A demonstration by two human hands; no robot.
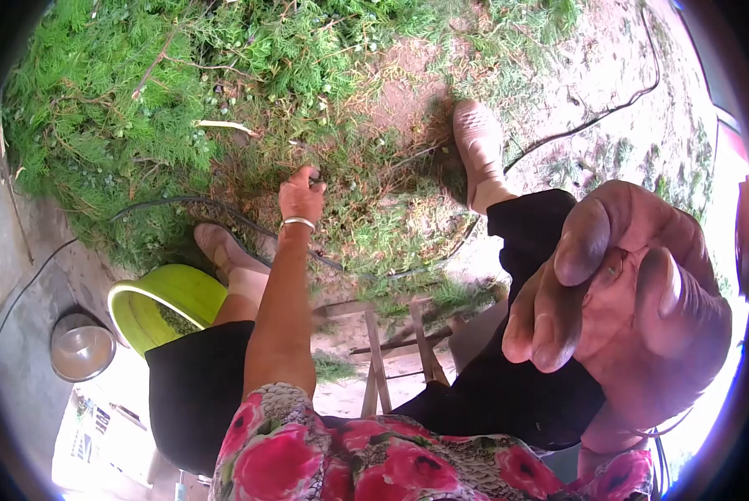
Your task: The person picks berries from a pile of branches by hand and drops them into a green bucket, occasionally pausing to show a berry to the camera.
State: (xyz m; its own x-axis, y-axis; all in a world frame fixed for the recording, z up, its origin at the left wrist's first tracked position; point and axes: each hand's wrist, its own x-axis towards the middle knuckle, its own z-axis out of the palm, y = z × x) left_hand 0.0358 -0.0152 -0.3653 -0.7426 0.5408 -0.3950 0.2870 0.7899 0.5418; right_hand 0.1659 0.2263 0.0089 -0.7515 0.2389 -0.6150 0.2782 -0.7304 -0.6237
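Note:
My left hand [302, 199], with a bangle at the wrist, reaches down over the ground litter of dry and green sprigs [341, 171]. Its fingers are curled closed, and whatever they may grip is too small to make out. Close to the camera on the right, my right hand [633, 292] is raised with fingers loosely bent. A gap shows between thumb and fingers, and dark smudges mark the fingertips. A tiny green bit lies against its palm. Leafy green cuttings [283, 54] are heaped beyond my left hand.
A lime-green tub [132, 311] with small greenish pieces inside tilts beside one leg. Left of it sits a metal bowl [83, 346]. A black cable [587, 125] crosses the ground near both feet. Wooden slats [377, 359] stand below, and a pale stick [227, 126] lies in the cuttings.

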